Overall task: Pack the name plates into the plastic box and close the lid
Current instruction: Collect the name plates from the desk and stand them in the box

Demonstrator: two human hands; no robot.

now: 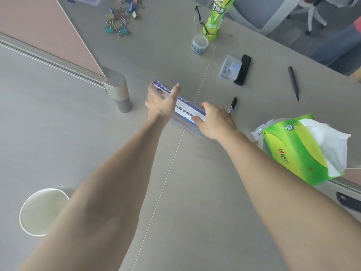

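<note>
Here, name plate [185, 110] between both grips [161, 103] [214, 123]

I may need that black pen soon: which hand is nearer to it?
Right. The right hand sits just beside the pen; the left hand is farther, across the name plate.

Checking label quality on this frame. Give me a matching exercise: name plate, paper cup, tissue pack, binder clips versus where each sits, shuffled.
Things:
1 name plate
2 paper cup
3 tissue pack
4 binder clips

Places:
a far side of the desk, in a loose heap
b nearest the camera, on the left
c right desk edge
d held between left hand and right hand

Pairs: 1-d; 2-b; 3-c; 4-a
</note>
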